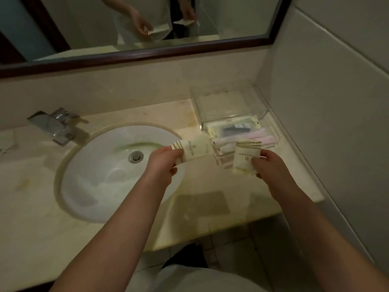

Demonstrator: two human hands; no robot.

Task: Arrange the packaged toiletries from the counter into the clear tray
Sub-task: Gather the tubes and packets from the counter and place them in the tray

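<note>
The left hand (163, 160) grips one cream paper packet (192, 149) by its striped end, above the right rim of the round white sink (94, 175). The right hand (268, 163) grips a second packet (245, 158) of the same soft, flat shape, upright, just in front of the clear tray (261, 114). The tray has hard transparent walls and stands in the corner of the pale stone counter (200, 203), against the tiled wall. Inside it lie long wrapped items, pink and white. Bare counter lies in front of the tray.
</note>
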